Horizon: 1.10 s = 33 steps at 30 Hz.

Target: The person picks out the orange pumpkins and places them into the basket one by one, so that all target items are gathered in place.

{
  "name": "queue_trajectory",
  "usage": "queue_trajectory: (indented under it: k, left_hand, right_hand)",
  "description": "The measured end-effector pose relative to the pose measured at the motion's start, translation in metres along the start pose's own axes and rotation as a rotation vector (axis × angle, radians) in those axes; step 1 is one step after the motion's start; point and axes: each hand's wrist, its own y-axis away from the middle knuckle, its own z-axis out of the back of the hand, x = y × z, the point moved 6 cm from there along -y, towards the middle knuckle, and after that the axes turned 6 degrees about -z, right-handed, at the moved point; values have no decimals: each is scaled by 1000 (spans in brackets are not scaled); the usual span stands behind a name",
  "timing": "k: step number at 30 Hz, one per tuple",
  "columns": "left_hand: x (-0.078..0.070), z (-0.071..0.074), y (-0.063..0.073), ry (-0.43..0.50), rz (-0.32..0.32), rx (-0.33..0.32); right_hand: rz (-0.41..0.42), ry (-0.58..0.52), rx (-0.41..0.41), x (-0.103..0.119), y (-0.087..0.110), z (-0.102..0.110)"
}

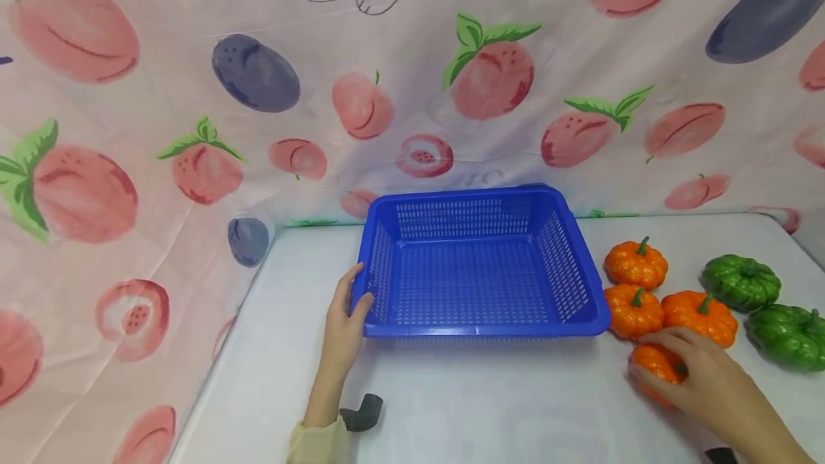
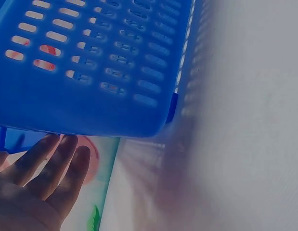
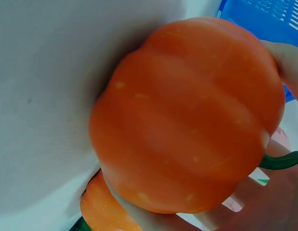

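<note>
A blue plastic basket (image 1: 477,331) with slotted sides has nothing in it. At its left rim my left hand (image 1: 344,321) holds on, thumb over the rim and fingers along the outer wall; the left wrist view shows that hand's fingertips (image 2: 67,144) against the basket's edge (image 2: 91,126). To the right of the basket, my right hand (image 1: 699,371) grips a small orange pumpkin (image 1: 657,367). Its ribbed body (image 3: 187,115) and green stem (image 3: 282,160) fill much of the right wrist view, between thumb and fingers. Whether this pumpkin touches the table cannot be told.
Three more orange pumpkins (image 1: 636,264) sit close to the basket's right side. Two green pumpkins (image 1: 741,282) lie farther right. A black curved object (image 1: 363,414) is beside my left sleeve. Fruit-printed cloth (image 1: 412,92) hangs behind and left of the white table (image 1: 490,407).
</note>
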Motion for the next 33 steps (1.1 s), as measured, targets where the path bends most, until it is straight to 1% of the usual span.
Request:
queue_trajectory:
  k: [3, 11, 13, 17, 19, 26, 29, 33]
  left_hand:
    - [0, 1, -1, 6, -1, -3]
    - [1, -1, 1, 7, -4, -7]
    - [0, -2, 1, 3, -9, -12]
    - [-1, -2, 1, -27, -24, -38]
    - [-1, -1, 1, -38, -29, -48]
    - [4, -1, 1, 5, 5, -35]
    - [5, -1, 0, 3, 3, -38]
    - [5, -1, -1, -8, 3, -32]
  right_hand:
    - [-10, 11, 1, 1, -2, 0]
    - [-8, 20, -1, -1, 1, 1]
    - [5, 19, -17, 0, 1, 3]
    - [69, 0, -81, 7, 2, 8]
    - [92, -11, -99, 12, 3, 10]
    - [103, 5, -91, 24, -1, 20]
    - [114, 0, -116, 29, -1, 25]
    - [147, -12, -174, 36, 1, 31]
